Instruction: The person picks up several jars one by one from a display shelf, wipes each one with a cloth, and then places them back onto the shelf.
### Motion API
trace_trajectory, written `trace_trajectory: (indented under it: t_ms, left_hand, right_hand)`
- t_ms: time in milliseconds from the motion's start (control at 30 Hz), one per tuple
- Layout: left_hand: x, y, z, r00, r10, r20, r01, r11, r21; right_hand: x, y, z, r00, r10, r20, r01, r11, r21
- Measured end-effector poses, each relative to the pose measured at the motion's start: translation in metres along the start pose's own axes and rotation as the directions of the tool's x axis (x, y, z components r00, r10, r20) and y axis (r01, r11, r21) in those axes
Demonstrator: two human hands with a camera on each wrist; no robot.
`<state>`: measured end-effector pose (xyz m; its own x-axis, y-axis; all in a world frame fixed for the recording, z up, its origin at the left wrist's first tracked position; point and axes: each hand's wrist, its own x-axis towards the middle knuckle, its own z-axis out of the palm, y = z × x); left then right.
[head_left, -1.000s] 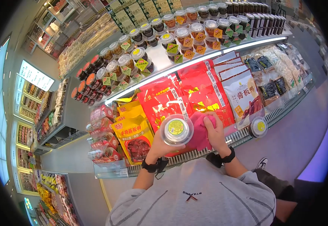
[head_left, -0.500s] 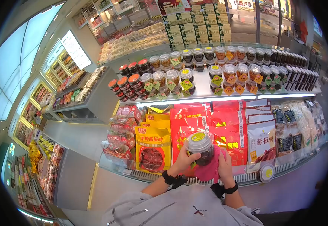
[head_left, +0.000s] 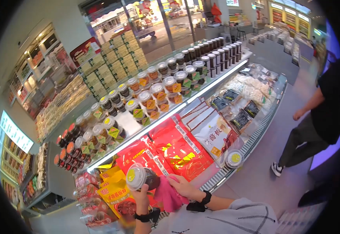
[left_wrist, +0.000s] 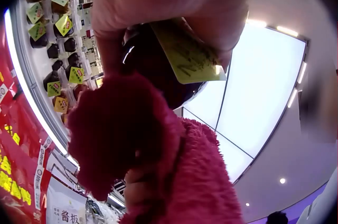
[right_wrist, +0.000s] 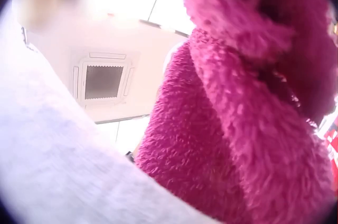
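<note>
My left hand [head_left: 142,199] grips a clear plastic tub [head_left: 137,176] of dark food, its domed lid with a yellow-green label turned left. In the left wrist view, fingers curl around the dark tub [left_wrist: 153,58], and a green diamond tag [left_wrist: 187,58] hangs on its side. My right hand [head_left: 184,188] holds a pink fluffy cloth [head_left: 168,196] against the tub's side. Folds of this cloth [right_wrist: 232,113] fill much of the right wrist view, hiding the fingers there. A similar lidded tub [head_left: 234,159] stands at the case's front edge, right of my hands.
Below my hands, a display case holds red bags [head_left: 177,150], yellow bags [head_left: 113,191] and a white bag [head_left: 213,134]. Rows of tubs [head_left: 156,91] line the white shelf behind. At the right, a person in dark clothes [head_left: 314,117] stands in the aisle.
The head view has swung, bringing the person at the right into view. The tub has tipped from lid-up to lid facing left, while the cloth stays by its side.
</note>
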<state>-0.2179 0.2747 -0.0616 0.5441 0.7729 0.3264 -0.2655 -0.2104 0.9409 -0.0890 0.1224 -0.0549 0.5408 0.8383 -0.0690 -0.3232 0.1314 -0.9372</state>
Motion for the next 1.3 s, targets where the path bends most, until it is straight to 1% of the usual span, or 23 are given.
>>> trace_trajectory:
  t_ms: [100,133,167,200,233,267,333,367,467,533,633,733,767,867,900,967,1033,1067,1100,1133,1167,1233,1300]
  left_hand:
    - [-0.004,0.005,0.005,0.985,-0.15,0.085,0.171,0.92,-0.354]
    - [-0.005,0.007,0.009,0.977,-0.159,0.142,0.2,0.918,-0.342]
    - [-0.006,0.009,0.014,0.967,-0.167,0.193,0.225,0.917,-0.331]
    - [-0.008,0.009,0.017,0.955,-0.175,0.24,0.248,0.915,-0.319]
    - [-0.01,0.0,0.017,0.944,-0.188,0.273,0.257,0.936,-0.242]
    - [-0.012,-0.005,0.019,0.951,-0.188,0.245,0.25,0.935,-0.253]
    - [-0.015,0.01,0.037,0.965,-0.188,0.182,0.233,0.934,-0.271]
    - [-0.013,0.016,0.038,0.946,-0.211,0.245,0.28,0.915,-0.292]
    - [-0.008,0.018,0.041,0.935,-0.325,0.145,0.355,0.831,-0.429]
    - [-0.006,0.016,0.032,0.934,-0.291,0.207,0.347,0.875,-0.337]
    - [-0.012,0.019,0.034,0.928,-0.261,0.265,0.326,0.914,-0.242]
    - [-0.027,0.015,0.046,0.957,-0.216,0.195,0.249,0.955,-0.163]
    - [-0.028,0.014,0.043,0.951,-0.236,0.201,0.263,0.958,-0.119]
    - [-0.03,0.013,0.049,0.934,-0.334,0.13,0.358,0.888,-0.29]
    - [-0.03,0.016,0.049,0.91,-0.391,0.142,0.413,0.815,-0.406]
    - [-0.032,0.011,0.048,0.908,-0.4,0.122,0.417,0.845,-0.335]
    - [-0.033,0.011,0.051,0.896,-0.425,0.133,0.444,0.834,-0.327]
    - [-0.034,0.009,0.051,0.874,-0.433,0.22,0.485,0.792,-0.37]
    - [-0.035,0.004,0.051,0.846,-0.436,0.308,0.531,0.743,-0.407]
    - [-0.033,0.017,0.058,0.812,-0.43,0.394,0.577,0.69,-0.437]
    - [-0.039,0.035,0.068,0.808,-0.403,0.43,0.568,0.727,-0.387]
    - [-0.045,0.031,0.075,0.811,-0.413,0.414,0.576,0.686,-0.444]
    - [-0.046,0.024,0.077,0.82,-0.432,0.374,0.572,0.622,-0.535]
  right_hand:
    - [0.0,-0.015,0.0,0.964,-0.205,-0.17,0.199,0.979,-0.05]
    - [-0.004,-0.027,0.001,0.942,-0.253,-0.218,0.247,0.967,-0.055]
    - [-0.011,-0.042,0.002,0.954,-0.234,-0.188,0.222,0.972,-0.08]
    - [-0.01,-0.041,0.002,0.898,-0.41,-0.161,0.365,0.897,-0.247]
    - [-0.007,-0.036,0.004,0.821,-0.562,-0.101,0.483,0.777,-0.403]
    - [-0.005,-0.031,0.006,0.728,-0.686,-0.011,0.573,0.617,-0.539]
    - [-0.009,-0.026,0.006,0.747,-0.664,-0.026,0.54,0.628,-0.56]
    - [-0.012,-0.025,0.005,0.766,-0.642,-0.009,0.521,0.63,-0.575]
    - [-0.024,-0.016,0.003,0.819,-0.573,0.022,0.471,0.65,-0.597]
    - [-0.023,-0.011,0.003,0.838,-0.546,0.019,0.455,0.679,-0.576]
    - [-0.011,-0.024,0.002,0.753,-0.658,-0.028,0.543,0.644,-0.538]
    - [-0.007,-0.045,-0.004,0.732,-0.681,0.022,0.557,0.579,-0.596]
    - [-0.012,-0.04,-0.005,0.784,-0.621,0.026,0.501,0.607,-0.617]
    - [-0.032,-0.026,-0.006,0.844,-0.535,0.03,0.433,0.648,-0.626]
    - [-0.04,-0.023,-0.007,0.882,-0.47,0.024,0.38,0.683,-0.624]
    - [-0.05,-0.019,-0.009,0.942,-0.336,0.015,0.273,0.735,-0.621]
    - [-0.049,-0.009,-0.015,0.92,-0.381,-0.092,0.264,0.776,-0.573]
    - [-0.048,-0.003,-0.019,0.906,-0.394,-0.152,0.255,0.797,-0.548]
    - [-0.047,0.004,-0.023,0.925,-0.279,-0.256,0.146,0.887,-0.438]
    - [-0.043,0.008,-0.026,0.916,-0.25,-0.315,0.115,0.913,-0.391]
    - [-0.039,0.009,-0.029,0.903,-0.217,-0.372,0.084,0.936,-0.342]
    - [-0.043,0.003,-0.027,0.862,-0.203,-0.465,0.067,0.954,-0.293]
    - [-0.052,0.003,-0.015,0.856,-0.084,-0.509,0.038,0.994,-0.1]
